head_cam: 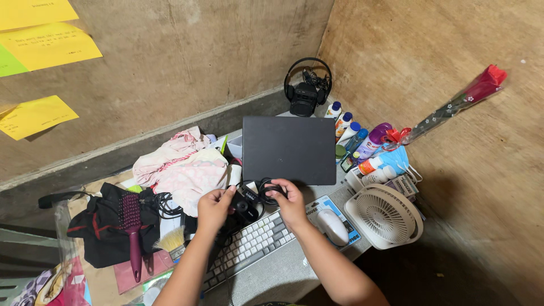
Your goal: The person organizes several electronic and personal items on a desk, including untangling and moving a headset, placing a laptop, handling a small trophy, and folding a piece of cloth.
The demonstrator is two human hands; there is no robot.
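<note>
Both hands are over the middle of the counter, just behind the keyboard (pixel 249 245) and in front of the closed dark laptop (pixel 289 149). The left hand (pixel 214 208) is curled with fingers closed on a small black device (pixel 245 207) (can't tell what it is, maybe an adapter or camera body). The right hand (pixel 290 202) is pinching a coiled black cable (pixel 268 190); thumb and fingers are together on the loop.

Key relation: the cable coil sits between the two hands, touching the right fingertips and just right of the black device. The cable appears to run from the coil down to the device, so its line goes roughly left-right across the counter, parallel to the laptop's front edge. The right hand is nearer the coil, the left nearer the device.

Around them: white mouse (pixel 332 226) on a pad, just right of the right wrist. White desk fan (pixel 385 216) lies at the right edge. Bottles (pixel 362 144) cluster toward the back right corner, with headphones (pixel 307 79) behind the laptop against the wall. Pink cloth (pixel 184 170) is left of the laptop, hairbrush (pixel 132 235) and black bag (pixel 105 224) near the left edge.
</note>
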